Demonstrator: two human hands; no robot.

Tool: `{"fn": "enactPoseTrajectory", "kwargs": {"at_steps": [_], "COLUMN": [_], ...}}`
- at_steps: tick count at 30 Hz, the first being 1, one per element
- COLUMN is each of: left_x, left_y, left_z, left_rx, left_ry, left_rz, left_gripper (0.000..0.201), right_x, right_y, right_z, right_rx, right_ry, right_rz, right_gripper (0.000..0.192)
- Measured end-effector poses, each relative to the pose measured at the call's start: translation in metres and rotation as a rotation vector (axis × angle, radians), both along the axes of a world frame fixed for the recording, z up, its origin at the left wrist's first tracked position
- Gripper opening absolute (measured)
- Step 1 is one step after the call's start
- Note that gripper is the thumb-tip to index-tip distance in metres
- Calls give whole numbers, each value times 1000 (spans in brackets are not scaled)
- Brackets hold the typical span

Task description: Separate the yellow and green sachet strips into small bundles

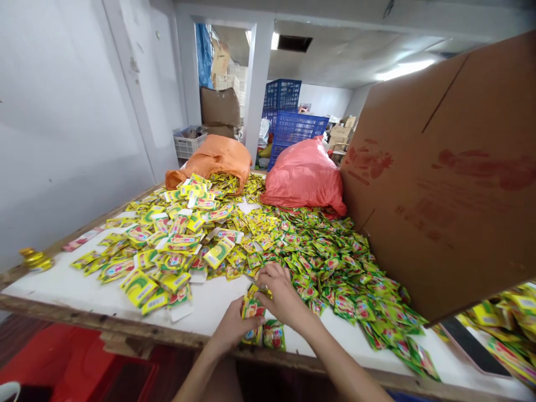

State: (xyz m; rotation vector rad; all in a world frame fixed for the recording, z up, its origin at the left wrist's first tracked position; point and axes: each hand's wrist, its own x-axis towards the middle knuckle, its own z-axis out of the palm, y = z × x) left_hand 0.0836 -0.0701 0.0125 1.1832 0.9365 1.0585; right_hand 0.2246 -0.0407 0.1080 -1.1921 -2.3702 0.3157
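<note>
My left hand grips a small yellow, green and red printed carton upright near the front edge of the table, its thumb across the front. Just above it is my right hand, fingers bent and thumb close to the carton's top. What those fingers pinch, if anything, is hidden. Beside the carton lies a green sachet with a red fruit print. To the right spreads a large heap of green sachets. On the left is a pile of similar yellow cartons, some with white flaps standing out.
An orange sack and a red sack lie at the back with sachets around their mouths. A large cardboard box leans over the right side. A dark phone-like slab and a yellow tape roll lie on the table.
</note>
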Motion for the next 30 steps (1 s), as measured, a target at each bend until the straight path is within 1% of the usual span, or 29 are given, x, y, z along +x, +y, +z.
{"fn": "enactPoseTrajectory", "kwargs": {"at_steps": [2, 4, 6, 9, 11, 13, 14, 18, 20, 22, 23, 25, 27, 28, 30], "left_x": [0, 1, 1, 0, 1, 1, 2, 4, 4, 4, 3, 2, 2, 3, 4], "left_y": [-1, -1, -2, -3, -4, -4, -4, -5, -6, -8, -9, -12, -14, -15, -17], "left_z": [0, 1, 2, 4, 6, 9, 10, 11, 9, 6, 5, 4, 4, 5, 5], "left_rx": [16, 32, 48, 77, 81, 81, 89, 156, 146, 99, 76, 59, 85, 100, 112], "left_ry": [-11, -19, -21, 12, 41, 64, 76, 122, 157, 154, 130, 65, 21, 9, -7], "left_rz": [-23, -43, -48, -33, -18, 2, 10, 69, 107, 144, 163, 194, 213, 227, 253], "left_gripper": [39, 41, 42, 37, 34, 36, 38, 46, 50, 54, 55, 53, 50, 50, 51], "right_x": [0, -1, -1, -1, -1, 0, 0, 2, 3, 7, 8, 10, 10, 9, 6], "right_y": [4, 5, 4, 1, -1, -3, -4, -12, -15, -16, -17, -18, -21, -23, -29], "right_z": [3, 2, -3, -12, -15, -17, -18, -25, -30, -37, -42, -54, -67, -73, -82], "right_rx": [-15, -60, -107, -142, -130, -104, -93, -110, -132, -162, -189, -276, -364, -389, -396], "right_ry": [-52, -78, -82, -74, -35, 26, 51, 60, 76, 170, 258, 484, 684, 752, 813], "right_rz": [69, 149, 193, 168, 104, 38, 26, 82, 71, 23, -6, -49, -67, -73, -87], "right_gripper": [6, 5, 12, 19, 12, 3, 3, 19, 20, 12, 8, 14, 18, 18, 20]}}
